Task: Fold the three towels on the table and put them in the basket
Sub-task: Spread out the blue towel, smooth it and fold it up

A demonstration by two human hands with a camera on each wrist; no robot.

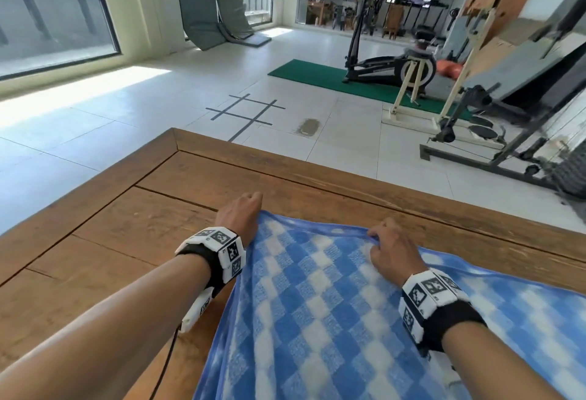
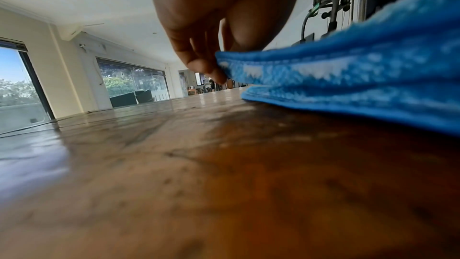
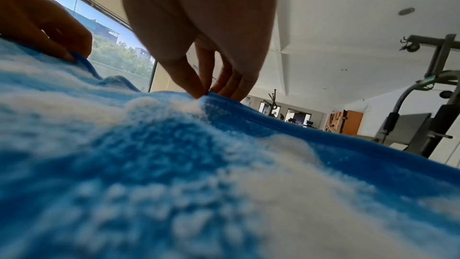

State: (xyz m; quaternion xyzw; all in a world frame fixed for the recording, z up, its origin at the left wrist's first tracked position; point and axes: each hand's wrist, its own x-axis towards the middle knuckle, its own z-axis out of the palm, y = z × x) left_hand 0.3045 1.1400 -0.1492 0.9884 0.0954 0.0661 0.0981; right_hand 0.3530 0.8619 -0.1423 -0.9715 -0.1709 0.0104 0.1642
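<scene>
A blue and white checked towel (image 1: 317, 304) lies spread on the wooden table (image 1: 142, 215), reaching from mid-table to the near edge. My left hand (image 1: 244, 212) pinches the towel's far left corner (image 2: 229, 66), held just above the wood. My right hand (image 1: 385, 244) pinches the towel's far edge (image 3: 206, 95) between thumb and fingers, a little right of the left hand. In the right wrist view the left hand (image 3: 49, 32) shows at the left, on the same edge. No basket and no other towel are in view.
Bare table wood (image 2: 174, 164) stretches left of and beyond the towel. Past the table's far edge (image 1: 317, 165) lie a tiled floor, a green mat with an elliptical trainer (image 1: 390, 63) and a weight machine (image 1: 507, 107) at the right.
</scene>
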